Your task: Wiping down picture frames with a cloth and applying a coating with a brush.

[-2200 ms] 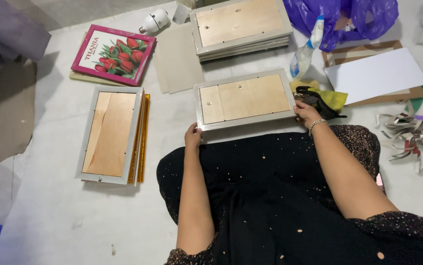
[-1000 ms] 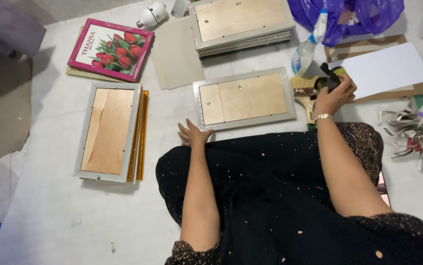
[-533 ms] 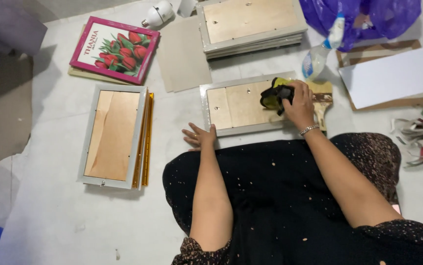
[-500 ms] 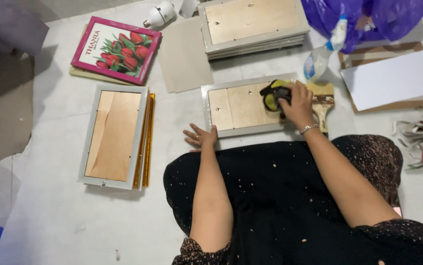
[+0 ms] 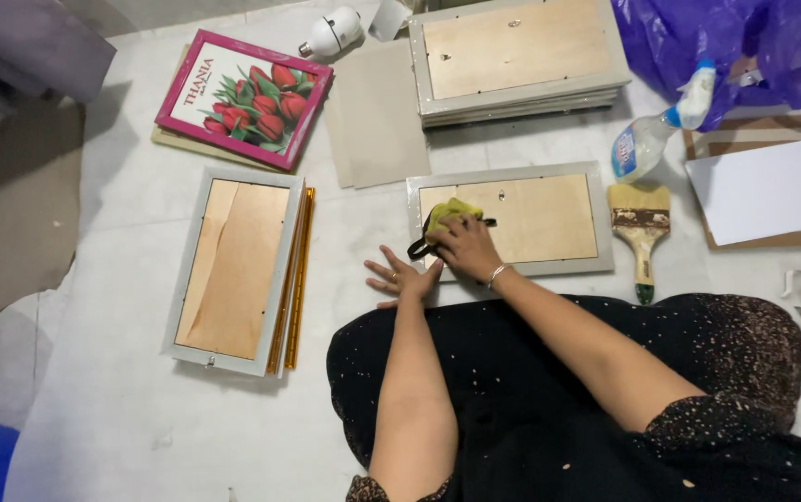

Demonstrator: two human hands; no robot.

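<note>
pale floor (image 5: 121, 409), frames laid flat (image 5: 512, 218)

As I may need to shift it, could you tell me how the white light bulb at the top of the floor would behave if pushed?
The light bulb lies on its side on smooth floor, so it would probably roll, likely curving because one end is narrower. It looks light for its size and possibly fragile, so nudge it gently.

Purple bag (image 5: 744, 37) cut by edge; yellow cloth (image 5: 449, 212) part-hidden.
</note>
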